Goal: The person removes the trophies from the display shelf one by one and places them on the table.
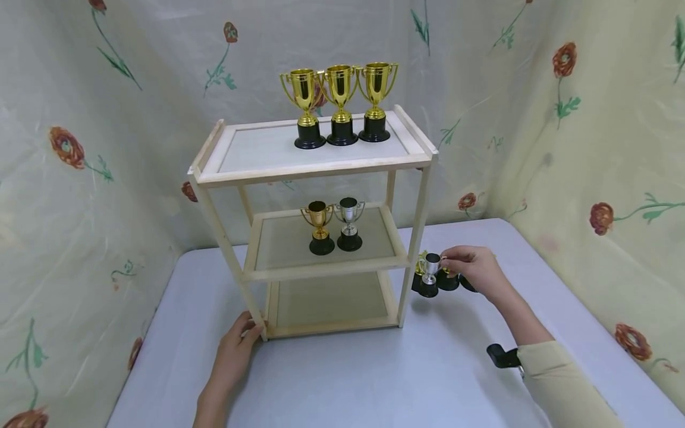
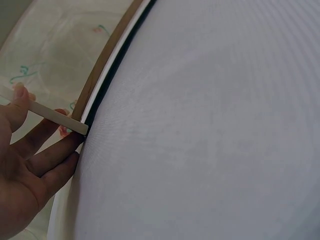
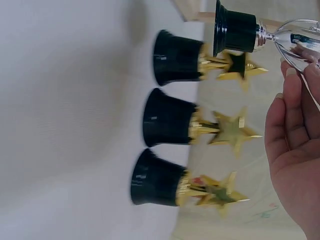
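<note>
My right hand (image 1: pixel 476 270) pinches a small silver trophy cup (image 1: pixel 430 267) by one handle, beside the right legs of a three-tier wooden shelf (image 1: pixel 321 275). In the right wrist view the cup's black base (image 3: pixel 237 31) hangs near three gold star trophies (image 3: pixel 172 120) on black bases, standing in a row. My left hand (image 1: pixel 235 348) grips the shelf's front left leg near its foot. In the left wrist view thumb and fingers lie around this wooden leg (image 2: pixel 60 118). A gold cup (image 1: pixel 321 229) and a silver cup (image 1: pixel 349 224) stand side by side on the middle tier.
Three larger gold cups (image 1: pixel 341 104) stand in a row on the top tier, toward its right. The bottom tier (image 1: pixel 332 300) sits low on the white-covered table (image 1: pixel 353 380). Flower-patterned curtains (image 1: pixel 605 148) close off the back and sides.
</note>
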`<state>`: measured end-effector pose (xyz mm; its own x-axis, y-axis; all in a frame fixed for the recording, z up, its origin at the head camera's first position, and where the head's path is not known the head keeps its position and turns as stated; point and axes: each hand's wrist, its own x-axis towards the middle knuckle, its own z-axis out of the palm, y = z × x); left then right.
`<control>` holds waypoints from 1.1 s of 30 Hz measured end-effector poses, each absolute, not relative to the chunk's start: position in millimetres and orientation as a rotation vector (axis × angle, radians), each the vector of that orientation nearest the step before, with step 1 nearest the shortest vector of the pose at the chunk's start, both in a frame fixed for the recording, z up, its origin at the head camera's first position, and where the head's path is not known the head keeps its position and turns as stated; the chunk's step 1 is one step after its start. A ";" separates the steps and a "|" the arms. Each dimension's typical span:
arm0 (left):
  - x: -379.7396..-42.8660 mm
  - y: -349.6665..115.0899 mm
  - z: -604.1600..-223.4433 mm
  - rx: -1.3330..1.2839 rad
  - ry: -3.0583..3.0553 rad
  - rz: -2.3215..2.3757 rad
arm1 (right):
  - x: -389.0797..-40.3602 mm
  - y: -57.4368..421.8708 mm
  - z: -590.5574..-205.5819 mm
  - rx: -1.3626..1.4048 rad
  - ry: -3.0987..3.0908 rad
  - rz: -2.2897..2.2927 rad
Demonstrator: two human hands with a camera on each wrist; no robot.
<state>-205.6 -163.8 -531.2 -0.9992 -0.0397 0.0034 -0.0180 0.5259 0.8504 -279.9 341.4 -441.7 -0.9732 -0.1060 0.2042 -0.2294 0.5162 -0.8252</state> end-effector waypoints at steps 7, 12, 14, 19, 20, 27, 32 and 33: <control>-205.5 -164.4 -528.5 0.062 -2.732 -1.504 | -278.4 342.7 -463.0 0.257 -2.673 1.485; -205.5 -164.9 -529.6 0.064 -2.726 -1.520 | -279.7 341.0 -468.1 0.221 -2.727 1.452; -205.8 -164.9 -530.2 0.067 -2.728 -1.531 | -281.3 340.7 -470.8 0.213 -2.739 1.456; -206.7 -164.2 -530.2 0.055 -2.726 -1.527 | -284.2 339.5 -475.7 0.200 -2.754 1.443; -206.9 -164.1 -530.0 0.053 -2.724 -1.526 | -284.5 339.3 -476.1 0.204 -2.755 1.436; -206.8 -165.2 -532.3 0.064 -2.723 -1.528 | -283.4 340.0 -478.2 0.205 -2.769 1.429; -206.5 -164.5 -531.8 0.079 -2.720 -1.531 | -283.9 341.8 -480.9 0.195 -2.767 1.449; -206.2 -164.3 -531.4 0.079 -2.718 -1.532 | -283.7 342.2 -481.4 0.195 -2.764 1.449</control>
